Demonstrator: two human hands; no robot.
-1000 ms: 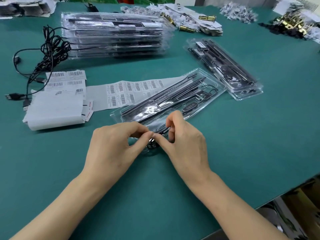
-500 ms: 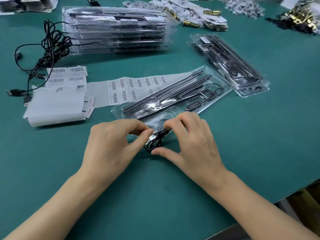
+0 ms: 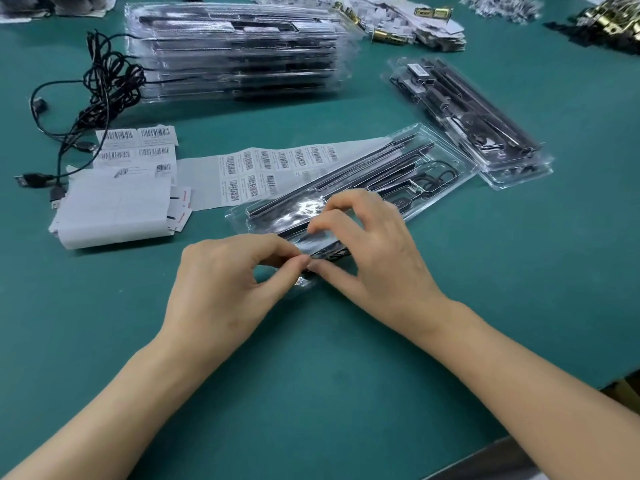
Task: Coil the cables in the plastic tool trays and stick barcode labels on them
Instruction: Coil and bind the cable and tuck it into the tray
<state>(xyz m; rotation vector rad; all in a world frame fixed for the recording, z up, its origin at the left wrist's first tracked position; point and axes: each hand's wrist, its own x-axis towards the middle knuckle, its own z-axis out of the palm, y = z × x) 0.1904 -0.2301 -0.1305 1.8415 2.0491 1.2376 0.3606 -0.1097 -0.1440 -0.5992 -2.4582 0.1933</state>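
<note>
A clear plastic tool tray (image 3: 446,157) with black tools lies diagonally at the table's middle. At its near end a coiled black cable (image 3: 329,255) sits between my two hands. My left hand (image 3: 225,289) pinches the cable with thumb and forefinger. My right hand (image 3: 374,251) arches over the tray's near end, thumb against the cable beside my left fingertips, fingers curled down on the tray. A strip of barcode labels (image 3: 277,168) lies partly under the tray's left side.
A tall stack of filled trays (image 3: 239,53) stands at the back. Two more trays (image 3: 474,123) lie at the right. A tangle of black USB cables (image 3: 90,98) and folded label sheets (image 3: 114,202) are at the left. The table edge runs along the lower right.
My right hand has moved forward over the tray's near end, covering most of the coiled cable. My left hand keeps its pinch in almost the same spot.
</note>
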